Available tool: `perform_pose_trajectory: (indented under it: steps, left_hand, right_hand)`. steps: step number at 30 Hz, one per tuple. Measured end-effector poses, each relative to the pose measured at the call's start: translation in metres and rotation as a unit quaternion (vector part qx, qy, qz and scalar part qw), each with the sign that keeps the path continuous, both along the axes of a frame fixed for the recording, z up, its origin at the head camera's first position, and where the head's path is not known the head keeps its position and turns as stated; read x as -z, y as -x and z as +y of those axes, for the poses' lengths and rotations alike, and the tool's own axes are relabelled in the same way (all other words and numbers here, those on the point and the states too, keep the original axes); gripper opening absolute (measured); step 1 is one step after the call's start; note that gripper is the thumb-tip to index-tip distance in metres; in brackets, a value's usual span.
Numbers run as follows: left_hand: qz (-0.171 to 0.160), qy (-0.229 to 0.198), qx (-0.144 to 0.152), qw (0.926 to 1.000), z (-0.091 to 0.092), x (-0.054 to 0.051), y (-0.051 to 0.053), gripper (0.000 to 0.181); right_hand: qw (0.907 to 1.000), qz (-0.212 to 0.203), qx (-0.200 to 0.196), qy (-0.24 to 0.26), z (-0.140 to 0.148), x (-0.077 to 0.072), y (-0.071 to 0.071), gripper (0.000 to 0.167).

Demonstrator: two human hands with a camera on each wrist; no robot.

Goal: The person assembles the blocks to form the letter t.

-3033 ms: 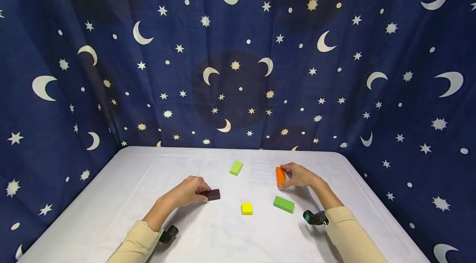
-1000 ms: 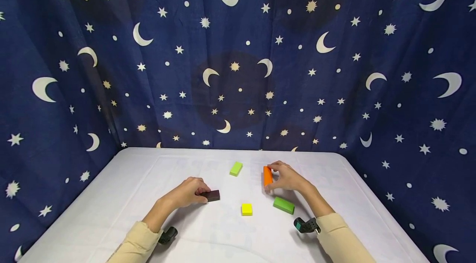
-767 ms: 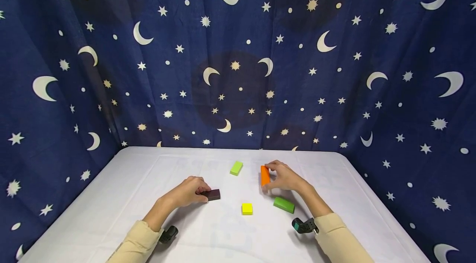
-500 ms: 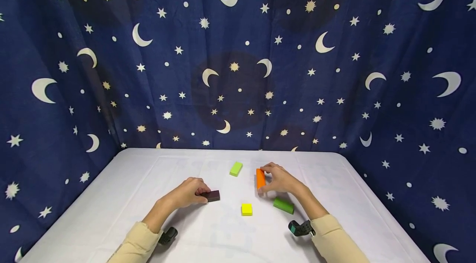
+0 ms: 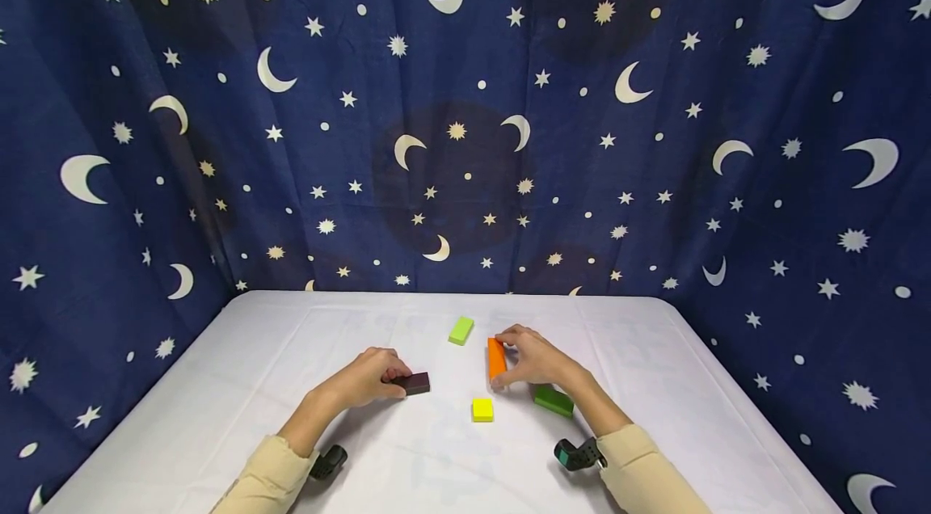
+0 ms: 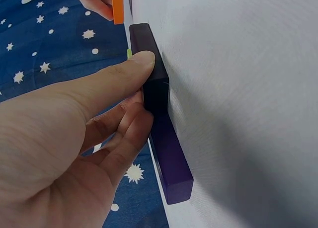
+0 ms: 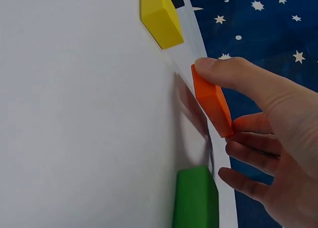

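Note:
My left hand (image 5: 367, 377) pinches a dark brown block (image 5: 416, 383) by thumb and fingers at the left of the table. In the left wrist view the thumb lies on this dark block (image 6: 144, 39), and a purple block (image 6: 171, 163) runs in line with it by the fingertips. An orange block (image 5: 497, 360) is between thumb and fingers of my right hand (image 5: 534, 359). Seen from the right wrist, the orange block (image 7: 212, 101) stands a little apart from its shadow on the cloth. A green block (image 5: 554, 401) sits below my right hand, partly covered by the forearm.
A yellow block (image 5: 482, 410) lies near the middle of the white table (image 5: 407, 465), and a lime green block (image 5: 461, 330) lies farther back. A dark blue curtain (image 5: 465, 239) with moons and stars stands behind and at both sides.
My right hand has carried the orange block leftwards across the table, closer to the yellow and lime green blocks. The left hand and its dark block stay in place.

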State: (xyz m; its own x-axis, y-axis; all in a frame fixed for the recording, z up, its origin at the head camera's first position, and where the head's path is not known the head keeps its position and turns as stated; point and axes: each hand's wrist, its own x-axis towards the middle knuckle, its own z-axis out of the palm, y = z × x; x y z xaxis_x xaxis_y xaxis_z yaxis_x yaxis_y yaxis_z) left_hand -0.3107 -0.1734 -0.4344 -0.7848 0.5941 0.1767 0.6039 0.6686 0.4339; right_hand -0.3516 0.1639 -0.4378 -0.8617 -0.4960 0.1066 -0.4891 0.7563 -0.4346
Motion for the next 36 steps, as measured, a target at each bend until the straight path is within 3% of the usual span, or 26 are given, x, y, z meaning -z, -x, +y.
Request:
perform_pose_trajectory:
  steps: [23, 31, 36]
  left_hand:
    - [-0.006, 0.002, -0.007, 1.0, 0.001, -0.002, -0.002, 0.027]
    - [0.022, -0.006, 0.016, 0.9996, 0.0, -0.002, -0.002, 0.025]
    - [0.016, -0.008, 0.017, 0.9997, 0.0, -0.003, -0.002, 0.025]
  right_hand:
    - [0.9993, -0.005, -0.014, -0.035, -0.025, 0.003, -0.008, 0.089]
    - [0.9985, 0.014, -0.024, -0.046, -0.032, 0.006, -0.011, 0.086]
    - [0.9983, 0.02, -0.031, -0.046, -0.036, 0.005, -0.012, 0.086]
